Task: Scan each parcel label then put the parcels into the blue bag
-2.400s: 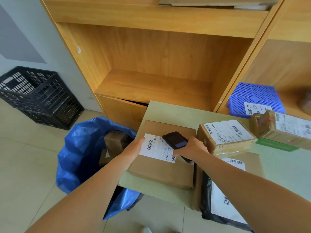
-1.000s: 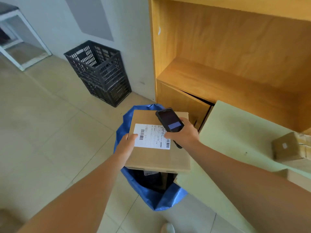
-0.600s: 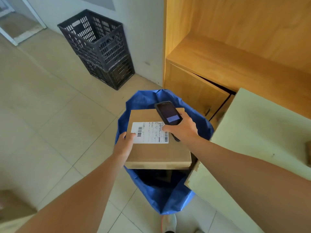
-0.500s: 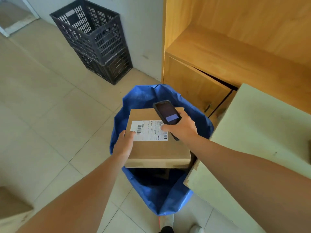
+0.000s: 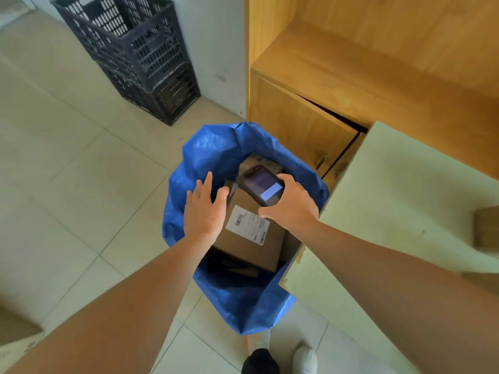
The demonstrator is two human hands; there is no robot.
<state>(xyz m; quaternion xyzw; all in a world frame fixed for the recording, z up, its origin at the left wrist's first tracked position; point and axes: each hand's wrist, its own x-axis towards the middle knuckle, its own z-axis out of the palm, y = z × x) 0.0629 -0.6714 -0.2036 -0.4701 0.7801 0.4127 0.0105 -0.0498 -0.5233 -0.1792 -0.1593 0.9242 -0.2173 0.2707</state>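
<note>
**Parcel down in the bag, crowded surroundings**

From my feed, the brown parcel (image 5: 249, 233) lies tilted inside the blue bag (image 5: 235, 300), label up, on other parcels. My left hand (image 5: 205, 209) hovers over its left edge, grip wide, fingers straight. My right hand (image 5: 290, 209) has its grip wrapped round the black scanner (image 5: 260, 188) above the parcel. The pale worktop (image 5: 391, 211) corner overhangs the bag's right rim; a wooden cabinet (image 5: 299, 125) stands just behind, black crates (image 5: 140, 55) by the wall.
</note>
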